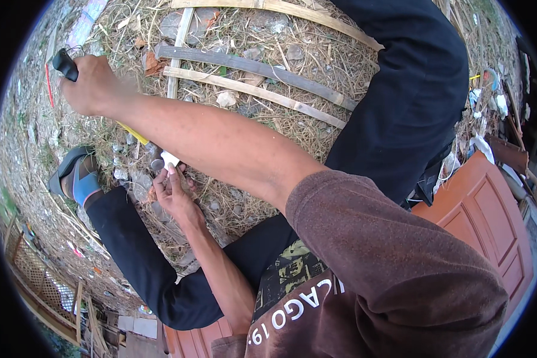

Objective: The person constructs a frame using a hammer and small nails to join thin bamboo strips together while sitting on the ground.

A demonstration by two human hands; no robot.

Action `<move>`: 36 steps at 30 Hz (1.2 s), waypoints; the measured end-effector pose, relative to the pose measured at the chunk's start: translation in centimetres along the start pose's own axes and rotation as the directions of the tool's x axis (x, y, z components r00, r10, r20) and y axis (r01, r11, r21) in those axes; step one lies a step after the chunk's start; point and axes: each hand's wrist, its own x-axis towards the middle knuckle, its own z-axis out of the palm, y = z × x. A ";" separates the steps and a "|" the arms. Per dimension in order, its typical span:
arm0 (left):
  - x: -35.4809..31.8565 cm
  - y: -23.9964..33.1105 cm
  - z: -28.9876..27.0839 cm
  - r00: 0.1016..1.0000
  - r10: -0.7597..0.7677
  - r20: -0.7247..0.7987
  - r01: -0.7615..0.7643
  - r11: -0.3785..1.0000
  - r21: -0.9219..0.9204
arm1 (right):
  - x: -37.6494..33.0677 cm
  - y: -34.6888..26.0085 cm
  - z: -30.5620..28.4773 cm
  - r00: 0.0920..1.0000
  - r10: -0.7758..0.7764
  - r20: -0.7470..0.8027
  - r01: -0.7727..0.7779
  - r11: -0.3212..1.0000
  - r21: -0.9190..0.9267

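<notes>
My right arm reaches across to the upper left, and my right hand (91, 86) is closed round the black grip of a hammer (132, 132). Its yellow shaft shows past my wrist, partly hidden by my forearm. The round grey head lies down by my left hand (176, 194). That hand is low near the ground, its thumb and fingers pinched on a small pale piece (170, 159) beside the hammer head. Whether the head touches the piece, I cannot tell. The piece's lower part is hidden by my fingers.
Bamboo strips (256, 95) lie side by side across a pale slat (182, 36) on dry grass and stones. My bent legs frame the spot, with a sandalled foot (80, 179) at left. An orange-brown panelled door (489, 221) lies at right, and a lattice panel (42, 274) stands lower left.
</notes>
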 end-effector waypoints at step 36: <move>-0.4 -0.2 0.6 0.995 -0.011 -0.102 0.015 0.999 0.037 | 2.0 -0.4 0.1 0.996 0.062 -0.066 -0.066 0.995 -0.072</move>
